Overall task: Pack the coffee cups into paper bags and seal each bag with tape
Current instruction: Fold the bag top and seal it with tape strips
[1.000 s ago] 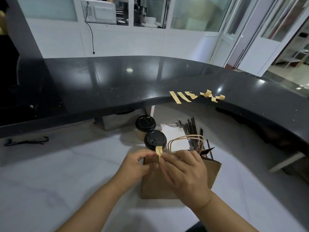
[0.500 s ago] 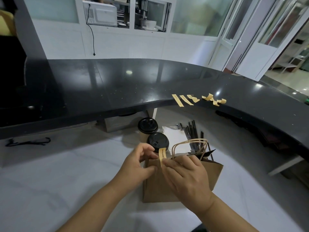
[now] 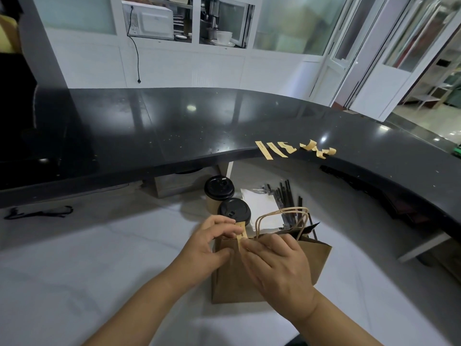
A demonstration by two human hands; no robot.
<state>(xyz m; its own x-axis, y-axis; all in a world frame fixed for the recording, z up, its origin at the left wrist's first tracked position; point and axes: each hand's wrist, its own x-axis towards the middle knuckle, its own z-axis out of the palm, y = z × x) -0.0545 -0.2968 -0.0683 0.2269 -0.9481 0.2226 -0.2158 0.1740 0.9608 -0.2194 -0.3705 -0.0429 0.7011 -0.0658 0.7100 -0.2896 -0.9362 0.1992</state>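
Now sitting lower on the bag than half a second ago: tape strip [image 3: 241, 236] folding over the top edge of the paper bag [image 3: 269, 268] instead of sticking up above it. Only one view, the head cam, so going through that.

Left hand [image 3: 208, 248] pinching the upper end of the strip between thumb and fingertips, other fingers curled loosely against the bag's left top corner. Right hand [image 3: 279, 265] lying over the bag mouth, fingertips pressing the lower part of the strip onto the near face; hard to tell if anything else is gripped under that palm. Bag standing on the white worktop [image 3: 74, 283], twisted handles [image 3: 282, 218] poking up behind the right hand.

Handling-wise, probably: thin, light, floppy kraft paper, creasing easily, so better holding along the folded top edge than squeezing the sides. Tape being flimsy and sticky, best held by the ends and smoothed flat.

Two lidded coffee cups [image 3: 225, 199] waiting just beyond the bag, spare strips [image 3: 294, 149] hanging off the far black counter [image 3: 174, 126].
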